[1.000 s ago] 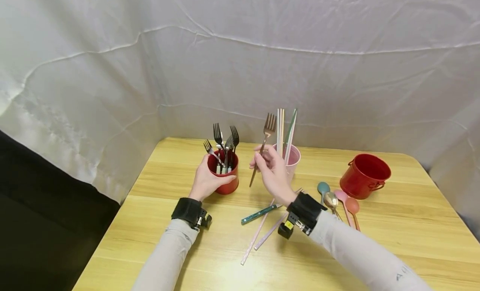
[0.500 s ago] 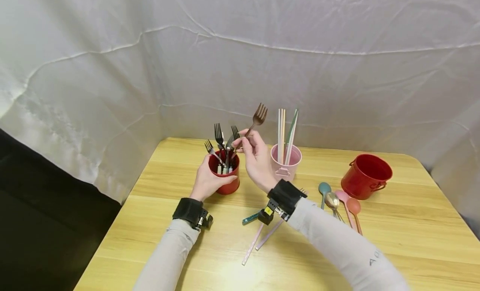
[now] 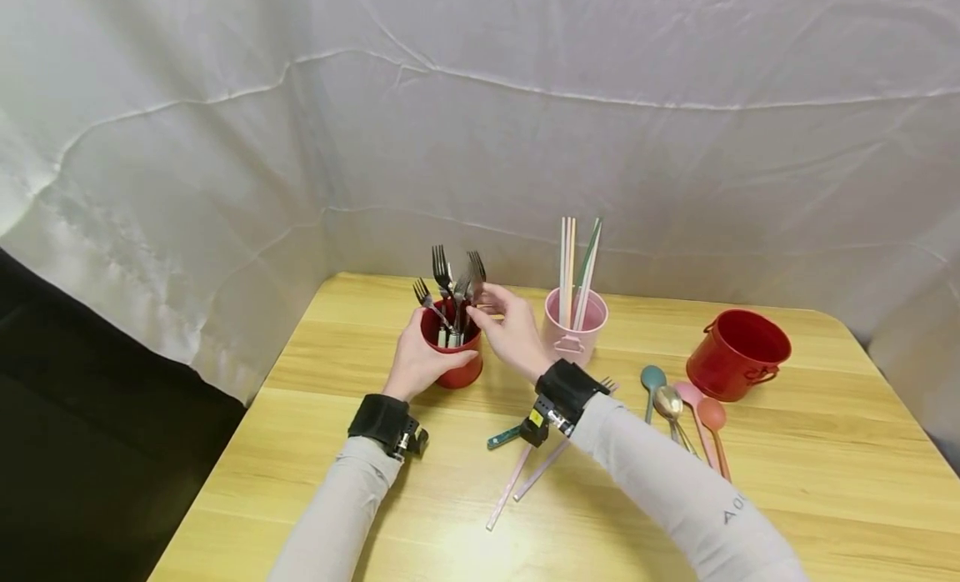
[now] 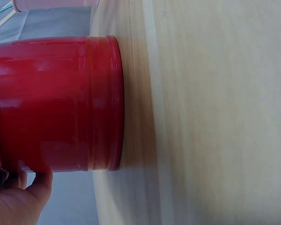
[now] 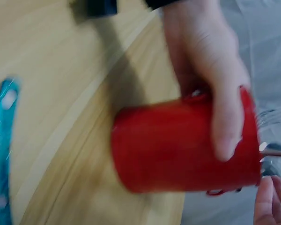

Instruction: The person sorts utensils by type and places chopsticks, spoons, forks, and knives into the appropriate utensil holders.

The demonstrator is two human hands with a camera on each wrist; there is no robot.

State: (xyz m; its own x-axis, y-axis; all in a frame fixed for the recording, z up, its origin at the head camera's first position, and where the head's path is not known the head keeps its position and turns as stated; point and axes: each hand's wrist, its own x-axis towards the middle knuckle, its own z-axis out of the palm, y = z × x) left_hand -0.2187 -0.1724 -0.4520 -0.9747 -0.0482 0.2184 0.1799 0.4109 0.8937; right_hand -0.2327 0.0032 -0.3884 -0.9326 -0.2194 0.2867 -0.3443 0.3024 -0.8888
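Wood tabletop (image 3: pixel 637 515) under red bucket (image 3: pixel 463 373), grey fabric (image 3: pixel 525 165) behind

Glare on the tabletop (image 3: pixel 472 553), blur in right wrist view

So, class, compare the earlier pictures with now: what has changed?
The right hand has carried the brown fork leftward from beside the pink cup and lowered it toward the left red cup. No grip was visibly released. The left hand still holds that cup; the spoons and right red cup stayed put.
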